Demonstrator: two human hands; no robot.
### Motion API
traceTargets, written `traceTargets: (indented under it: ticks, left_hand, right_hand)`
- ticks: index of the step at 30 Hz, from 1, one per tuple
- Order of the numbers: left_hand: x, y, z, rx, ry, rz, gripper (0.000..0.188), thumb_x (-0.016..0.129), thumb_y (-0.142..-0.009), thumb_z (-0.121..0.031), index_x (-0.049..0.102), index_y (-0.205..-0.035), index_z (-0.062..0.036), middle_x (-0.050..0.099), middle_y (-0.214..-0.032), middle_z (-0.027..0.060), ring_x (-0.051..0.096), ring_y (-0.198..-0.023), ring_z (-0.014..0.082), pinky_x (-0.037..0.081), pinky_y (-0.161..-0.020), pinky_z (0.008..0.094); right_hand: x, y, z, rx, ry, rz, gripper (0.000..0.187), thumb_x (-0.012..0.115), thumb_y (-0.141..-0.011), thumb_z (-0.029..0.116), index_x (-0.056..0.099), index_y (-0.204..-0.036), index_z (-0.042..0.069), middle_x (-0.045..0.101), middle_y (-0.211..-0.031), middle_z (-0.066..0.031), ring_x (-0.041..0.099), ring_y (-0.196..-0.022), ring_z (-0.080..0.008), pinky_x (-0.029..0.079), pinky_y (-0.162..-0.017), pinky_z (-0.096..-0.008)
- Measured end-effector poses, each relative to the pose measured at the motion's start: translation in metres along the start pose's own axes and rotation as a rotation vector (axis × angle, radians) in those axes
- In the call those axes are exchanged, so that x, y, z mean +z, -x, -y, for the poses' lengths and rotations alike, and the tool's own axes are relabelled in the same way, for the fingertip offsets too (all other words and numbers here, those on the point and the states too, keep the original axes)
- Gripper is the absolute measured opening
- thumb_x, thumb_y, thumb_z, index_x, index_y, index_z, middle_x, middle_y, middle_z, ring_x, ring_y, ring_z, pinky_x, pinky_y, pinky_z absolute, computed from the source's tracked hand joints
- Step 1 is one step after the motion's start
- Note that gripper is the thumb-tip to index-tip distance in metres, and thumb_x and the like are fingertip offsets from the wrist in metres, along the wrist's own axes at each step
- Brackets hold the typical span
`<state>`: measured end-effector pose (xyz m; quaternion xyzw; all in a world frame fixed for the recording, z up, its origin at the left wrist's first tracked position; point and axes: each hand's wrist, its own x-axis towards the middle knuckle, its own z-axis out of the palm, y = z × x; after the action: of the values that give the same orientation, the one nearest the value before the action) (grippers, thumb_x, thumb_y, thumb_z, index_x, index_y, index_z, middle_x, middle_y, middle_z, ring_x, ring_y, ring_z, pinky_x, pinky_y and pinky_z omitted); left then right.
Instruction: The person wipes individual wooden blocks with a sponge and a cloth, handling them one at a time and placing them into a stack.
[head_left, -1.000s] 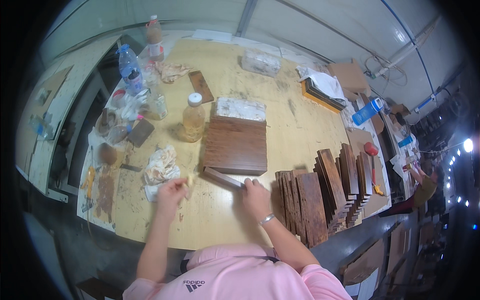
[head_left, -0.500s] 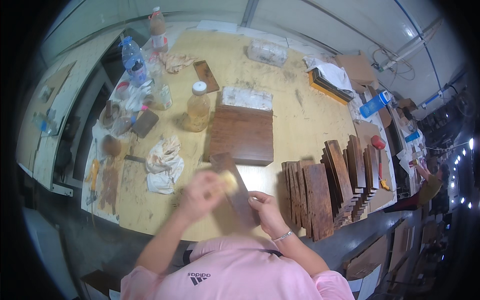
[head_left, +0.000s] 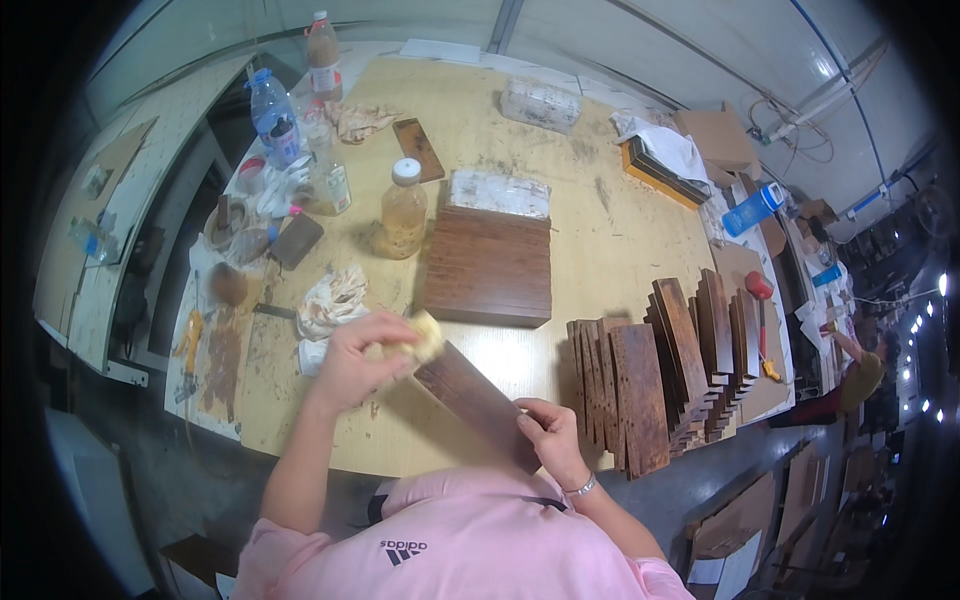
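L+R hands (head_left: 370, 354) (head_left: 556, 440) curled, apart, fwd

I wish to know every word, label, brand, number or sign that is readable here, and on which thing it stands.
Pink shirt: dark lettering and striped logo, upside down in view; I do not copy brand text.
Back bottle: label too small to read.
Blue-capped bottle: any label too blurred to read.
Blue bottle: any marking too small to read.
Board, yellow pad: no text seen.

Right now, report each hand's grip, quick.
Left hand: closed, holding a pale yellow pad.
Right hand: closed, holding a dark wooden board near its closer end.
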<state>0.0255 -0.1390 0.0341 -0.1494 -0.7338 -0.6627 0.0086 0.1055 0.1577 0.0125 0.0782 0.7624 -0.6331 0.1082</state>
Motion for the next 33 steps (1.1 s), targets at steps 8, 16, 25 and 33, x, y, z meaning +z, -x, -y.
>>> traceTargets:
  ticks: [8, 16, 25, 33]
  left_hand:
    - [0.001, -0.004, 0.006, 0.009, -0.137, -0.023, 0.025, 0.073, -0.073, 0.002, 0.075, -0.097, -0.0035, 0.069, -0.101, 0.0099, 0.065, -0.094, 0.0195, 0.05, -0.086, 0.0295]
    - [0.026, 0.002, 0.0, 0.083, -0.277, -0.26, 0.026, 0.075, -0.072, 0.002, 0.073, -0.097, -0.004, 0.067, -0.1, 0.0105, 0.064, -0.091, 0.0234, 0.052, -0.082, 0.0327]
    - [0.113, 0.026, -0.034, 0.452, -0.329, 0.191, 0.025, 0.078, -0.075, -0.011, 0.076, -0.1, -0.0129, 0.067, -0.104, 0.0094, 0.063, -0.09, 0.0256, 0.054, -0.081, 0.0338]
    - [0.031, -0.035, 0.025, 0.022, -0.263, -0.342, 0.026, 0.074, -0.075, -0.001, 0.073, -0.101, -0.0044, 0.066, -0.105, 0.0104, 0.063, -0.101, 0.0243, 0.049, -0.091, 0.0334]
  right_hand:
    - [-0.009, -0.001, -0.003, -0.251, 0.236, 0.01, 0.021, 0.063, -0.088, -0.001, 0.071, -0.106, -0.006, 0.066, -0.078, 0.0002, 0.053, -0.067, -0.0038, 0.044, -0.061, -0.0201]
    - [-0.005, -0.016, -0.014, 0.326, -0.976, 0.452, 0.044, 0.049, -0.1, 0.028, 0.057, -0.13, -0.003, 0.068, -0.103, -0.0121, 0.063, -0.072, -0.0137, 0.052, -0.063, -0.0249]
    - [0.02, -0.022, -0.04, 0.607, -1.023, 0.35, 0.052, 0.039, -0.106, 0.047, 0.042, -0.141, 0.008, 0.059, -0.113, -0.0114, 0.061, -0.091, -0.0182, 0.056, -0.067, -0.0281]
    - [0.023, 0.009, 0.003, 0.651, -1.145, 0.665, 0.088, 0.031, -0.095, 0.073, 0.038, -0.145, 0.001, 0.055, -0.078, -0.009, 0.047, -0.052, -0.0146, 0.034, -0.04, -0.0259]
